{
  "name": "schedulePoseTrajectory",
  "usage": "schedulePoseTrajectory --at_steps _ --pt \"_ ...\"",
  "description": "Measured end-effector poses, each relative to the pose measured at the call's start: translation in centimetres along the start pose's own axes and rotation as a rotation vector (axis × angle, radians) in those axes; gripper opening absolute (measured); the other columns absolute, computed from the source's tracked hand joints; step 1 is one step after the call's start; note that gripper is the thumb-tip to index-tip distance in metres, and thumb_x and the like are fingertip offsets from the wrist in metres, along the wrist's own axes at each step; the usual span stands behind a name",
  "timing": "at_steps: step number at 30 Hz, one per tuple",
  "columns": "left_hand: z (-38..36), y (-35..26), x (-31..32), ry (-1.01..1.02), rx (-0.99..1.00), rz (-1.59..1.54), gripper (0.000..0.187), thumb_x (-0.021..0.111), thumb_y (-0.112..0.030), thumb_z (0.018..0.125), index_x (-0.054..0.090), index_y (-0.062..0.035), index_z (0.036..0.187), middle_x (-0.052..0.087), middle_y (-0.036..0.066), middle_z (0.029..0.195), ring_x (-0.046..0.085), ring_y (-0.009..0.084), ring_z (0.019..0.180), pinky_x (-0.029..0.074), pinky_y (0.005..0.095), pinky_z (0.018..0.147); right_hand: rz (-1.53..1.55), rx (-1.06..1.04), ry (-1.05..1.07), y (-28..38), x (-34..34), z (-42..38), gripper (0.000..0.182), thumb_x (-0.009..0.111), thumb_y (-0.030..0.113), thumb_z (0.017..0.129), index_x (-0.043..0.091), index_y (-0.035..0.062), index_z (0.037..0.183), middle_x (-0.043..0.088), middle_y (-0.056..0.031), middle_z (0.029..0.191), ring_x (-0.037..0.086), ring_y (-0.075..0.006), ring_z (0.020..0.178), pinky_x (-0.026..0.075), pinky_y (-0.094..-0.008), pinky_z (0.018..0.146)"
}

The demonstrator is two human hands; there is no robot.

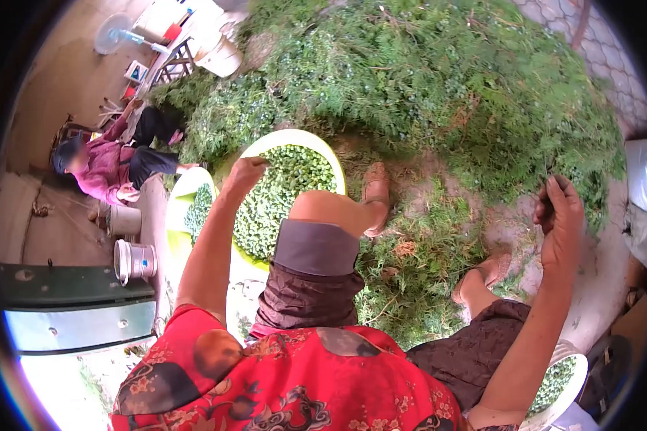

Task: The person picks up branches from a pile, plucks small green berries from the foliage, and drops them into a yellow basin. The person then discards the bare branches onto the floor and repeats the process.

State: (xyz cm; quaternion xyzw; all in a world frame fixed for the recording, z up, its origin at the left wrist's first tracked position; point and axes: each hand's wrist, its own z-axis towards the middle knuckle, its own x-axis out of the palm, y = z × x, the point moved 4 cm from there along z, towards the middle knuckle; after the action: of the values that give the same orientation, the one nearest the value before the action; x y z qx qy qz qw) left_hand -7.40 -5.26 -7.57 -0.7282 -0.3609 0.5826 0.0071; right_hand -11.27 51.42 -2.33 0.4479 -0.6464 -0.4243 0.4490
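My left hand (246, 174) is closed over the left edge of a yellow-green basin (335, 159) full of small green berries (289, 183). Whatever its fingers hold is too small to name. Out to the right, my right hand (559, 212) is raised, with thumb and fingertips pressed together beside the heap of green conifer sprigs (424, 79). Anything in that pinch is hidden. Between my feet lie more loose sprigs (410, 287).
Left of the large basin stands a smaller yellow-green container (177, 215) of berries. Another person (108, 158) sits at the far left, near white buckets (134, 261). A white tub of berries (576, 373) is at my lower right. A bucket (219, 57) stands behind the heap's left end.
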Motion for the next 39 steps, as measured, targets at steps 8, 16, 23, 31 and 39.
schedulePoseTrajectory --at_steps 8,16,23,31,39 --pt "-7.9 -19.4 1.7 0.126 0.416 -0.328 0.012 0.062 -0.006 0.08 0.064 0.0015 0.089 0.063 0.003 0.076 0.059 0.0112 0.073 0.046 0.0252 0.067 0.02 -0.071 -0.163 -2.4 -1.4 2.3 0.012 0.059 0.017 0.086 0.054 0.0069 0.083 0.049 -0.0005 0.064 0.047 -0.0089 0.049 0.038 -0.022 0.043" --pt "-14.3 -27.2 14.9 0.57 1.133 0.333 0.012 0.058 -0.008 0.072 0.054 -0.0017 0.081 0.056 0.015 0.075 0.057 0.0355 0.074 0.044 0.0439 0.07 0.194 0.098 -0.948 -14.1 -12.7 6.0 0.015 0.046 0.008 0.083 0.049 0.0044 0.069 0.049 -0.0054 0.054 0.043 -0.0146 0.038 0.032 -0.0284 0.032" --pt "-13.7 -26.2 15.8 0.736 1.037 0.498 0.021 0.051 -0.007 0.077 0.05 -0.0022 0.097 0.053 0.014 0.08 0.056 0.0314 0.074 0.045 0.0402 0.066 -0.137 0.443 -0.856 -32.9 -14.5 8.5 0.016 0.052 0.014 0.083 0.059 -0.0012 0.083 0.059 -0.0124 0.069 0.055 -0.0212 0.052 0.043 -0.0358 0.044" --pt "-11.3 -29.5 16.0 0.743 0.879 0.636 0.041 0.068 -0.018 0.07 0.054 -0.0081 0.107 0.057 0.01 0.091 0.057 0.0289 0.084 0.044 0.0388 0.078 -1.042 0.311 -0.639 -31.6 -12.7 18.7 0.049 0.063 0.016 0.075 0.047 0.0072 0.121 0.059 -0.0206 0.1 0.06 -0.0333 0.082 0.047 -0.0403 0.073" --pt "-11.1 -30.5 16.4 0.732 0.836 0.665 0.043 0.069 -0.017 0.069 0.054 -0.0078 0.108 0.058 0.01 0.092 0.057 0.0284 0.081 0.044 0.0394 0.078 -0.444 0.286 -0.57 -35.9 -12.7 17.5 0.067 0.063 0.019 0.082 0.027 -0.0002 0.135 0.057 -0.0197 0.095 0.06 -0.0309 0.073 0.049 -0.0415 0.062"
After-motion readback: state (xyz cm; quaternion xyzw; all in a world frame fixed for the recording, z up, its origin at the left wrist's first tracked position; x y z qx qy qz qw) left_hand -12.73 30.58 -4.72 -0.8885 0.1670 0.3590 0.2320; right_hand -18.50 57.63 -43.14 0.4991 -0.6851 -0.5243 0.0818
